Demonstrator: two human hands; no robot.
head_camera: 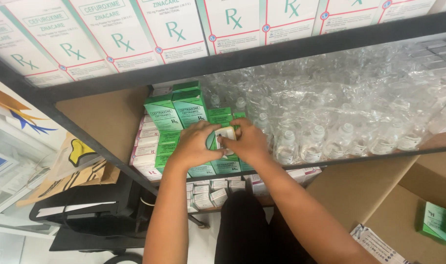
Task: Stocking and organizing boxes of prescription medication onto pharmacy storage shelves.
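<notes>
Both my hands reach into the middle shelf. My left hand (pixel 196 145) and my right hand (pixel 248 142) together grip a small green and white medicine box (pixel 226 134), end toward me, among a stack of green medicine boxes (pixel 174 115). The box sits pressed between my fingers at the front of the stack. More green boxes (pixel 218 167) lie beneath my hands on the shelf edge.
Plastic-wrapped clear vials (pixel 330 139) fill the shelf to the right. White boxes (pixel 135 34) line the upper shelf; small white boxes (pixel 218 190) sit on the lower one. An open cardboard carton (pixel 404 210) with a green box (pixel 440 222) stands at right.
</notes>
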